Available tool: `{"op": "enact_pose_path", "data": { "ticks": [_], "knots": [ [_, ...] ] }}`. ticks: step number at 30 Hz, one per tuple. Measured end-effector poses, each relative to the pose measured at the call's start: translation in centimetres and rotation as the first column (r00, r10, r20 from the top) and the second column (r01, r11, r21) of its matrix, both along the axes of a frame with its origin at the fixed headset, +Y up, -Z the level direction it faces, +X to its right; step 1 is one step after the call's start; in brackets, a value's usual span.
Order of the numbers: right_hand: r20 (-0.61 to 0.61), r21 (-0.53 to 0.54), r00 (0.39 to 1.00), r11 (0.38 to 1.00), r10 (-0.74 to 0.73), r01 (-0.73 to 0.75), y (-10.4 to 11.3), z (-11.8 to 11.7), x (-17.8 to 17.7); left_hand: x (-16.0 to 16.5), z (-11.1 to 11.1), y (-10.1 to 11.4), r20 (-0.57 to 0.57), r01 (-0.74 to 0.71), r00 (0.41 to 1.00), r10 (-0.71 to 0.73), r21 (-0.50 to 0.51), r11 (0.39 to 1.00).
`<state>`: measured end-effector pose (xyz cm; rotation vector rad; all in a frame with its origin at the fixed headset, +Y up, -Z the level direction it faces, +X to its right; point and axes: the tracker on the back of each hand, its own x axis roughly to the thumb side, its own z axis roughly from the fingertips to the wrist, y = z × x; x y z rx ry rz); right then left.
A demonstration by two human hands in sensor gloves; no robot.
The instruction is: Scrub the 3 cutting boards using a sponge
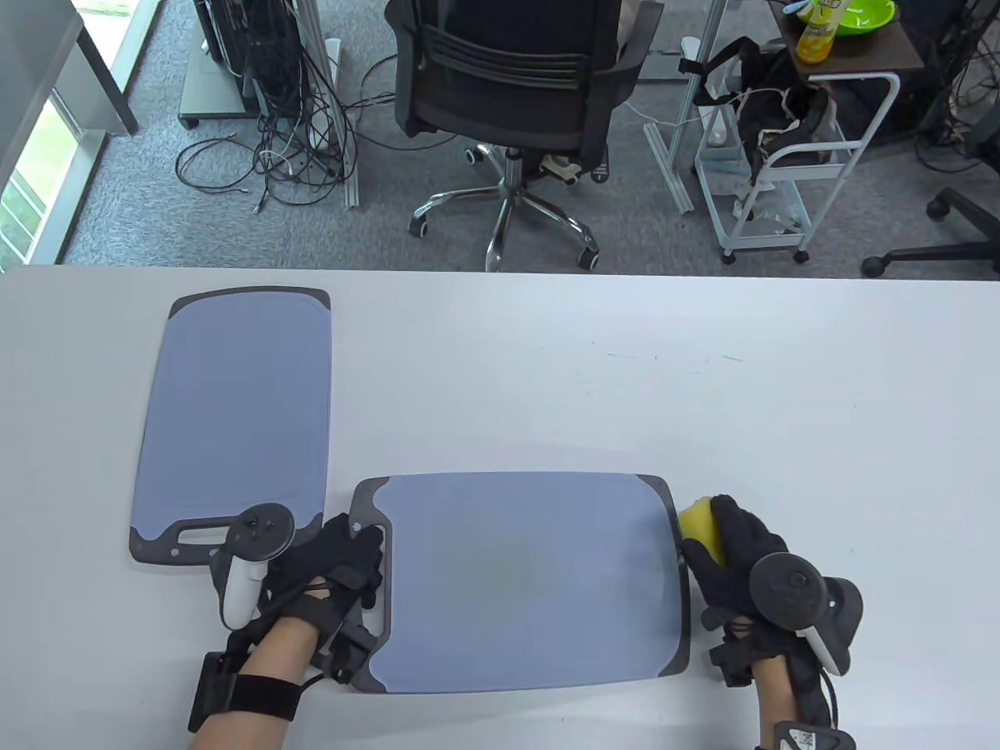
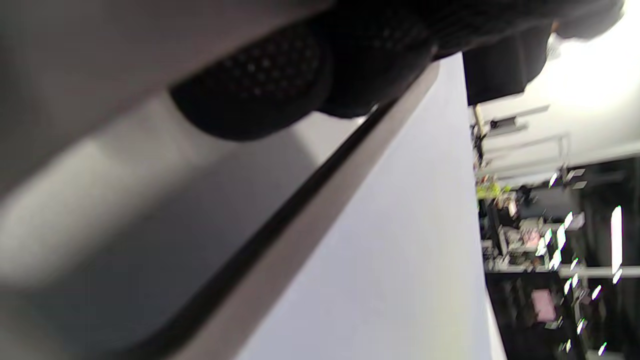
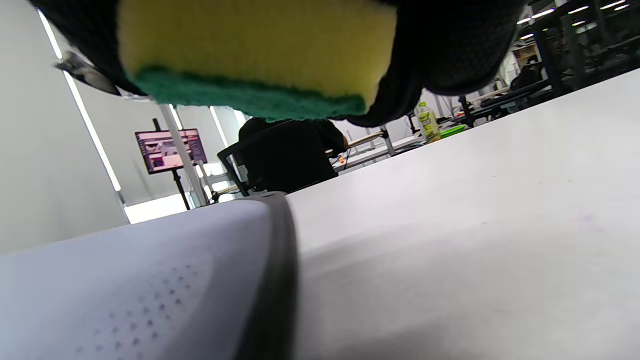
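Near board (image 1: 523, 578): blue-grey face, dark rim, flat on the table (image 1: 594, 375) close to the near edge, long side left to right, handle end at left; rim and pale face also in the right wrist view (image 3: 272, 260).
Far board (image 1: 238, 418): same make, flat on the table left of the near board and further back, long side front to back, handle end toward the person; near corner just beside the near board's handle end.
Third board: none in view.
Left hand (image 1: 332, 566): black glove, laid on the handle end of the near board, fingers reaching over the slot; straight or curled round the handle, cannot tell; wrist view too blurred to settle it, only a gloved fingertip (image 2: 255, 82) against a dark edge.
Right hand (image 1: 730, 558): black glove, just off the near board's right edge, fingers curled round the sponge, clamped on it.
Sponge (image 1: 701, 531): yellow with a green scouring layer, green side down in the right wrist view (image 3: 255, 47); held at the board's right rim, above the table, not touching either in that view.
Trackers: one on the back of each hand, left (image 1: 251, 558) with white grip, right (image 1: 797, 598) dark.
Beyond table: black chair (image 1: 512, 86), white cart (image 1: 789, 164), cables on grey carpet.
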<state>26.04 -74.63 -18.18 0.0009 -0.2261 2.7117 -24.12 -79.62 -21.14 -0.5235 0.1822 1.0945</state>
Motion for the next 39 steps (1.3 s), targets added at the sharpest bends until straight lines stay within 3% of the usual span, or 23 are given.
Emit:
{"op": "enact_pose_path", "data": {
  "ticks": [4,7,11,19,22,24,27,30,35,37,39],
  "knots": [
    [-0.073,-0.011,0.996,0.998,0.060,-0.061,-0.3,-0.6,-3.3,1.7,-0.6,-0.8,0.034,0.092,0.995,-0.091,-0.033,0.995],
    [-0.131,-0.023,0.982,0.990,0.133,-0.137,-0.5,-1.8,-6.8,1.7,-0.6,-2.4,0.029,0.065,0.998,-0.062,-0.123,0.990],
    [-0.214,0.001,0.934,0.956,0.286,-0.292,-0.5,-3.5,-13.2,1.9,-0.5,-2.5,0.012,0.063,0.998,-0.062,-0.120,0.991],
    [-0.347,-0.024,0.870,0.924,0.350,-0.381,-0.6,-6.7,-27.3,1.4,0.2,-3.2,-0.054,-0.080,0.996,0.075,-0.101,0.992],
    [-0.367,-0.019,0.842,0.901,0.396,-0.433,-0.7,-7.2,-30.8,1.1,0.0,-3.3,-0.044,-0.109,0.994,0.105,-0.110,0.988],
    [-0.356,0.025,0.793,0.853,0.494,-0.521,-0.7,-7.4,-32.2,1.2,0.0,-3.2,-0.043,-0.092,0.995,0.088,-0.108,0.990],
    [-0.316,0.006,0.728,0.768,0.609,-0.640,-0.8,-7.7,-30.6,1.1,0.0,-3.3,-0.044,-0.101,0.994,0.096,-0.110,0.989],
    [-0.244,-0.061,0.699,0.708,0.672,-0.703,-1.1,-8.3,-24.8,1.2,0.0,-3.2,-0.043,-0.102,0.994,0.097,-0.115,0.988],
    [0.026,-0.288,0.783,0.754,0.622,-0.590,-2.3,-7.9,-9.5,1.6,0.1,-3.2,-0.045,-0.115,0.993,0.110,-0.128,0.985],
    [0.146,-0.357,0.798,0.784,0.584,-0.508,-2.5,-7.3,-5.1,2.0,-0.1,-3.2,-0.043,-0.111,0.993,0.106,-0.127,0.986],
    [0.180,-0.399,0.809,0.793,0.560,-0.460,-2.5,-7.1,-3.8,2.4,-0.1,-3.2,-0.039,-0.096,0.995,0.092,-0.121,0.988]
  ]
}}
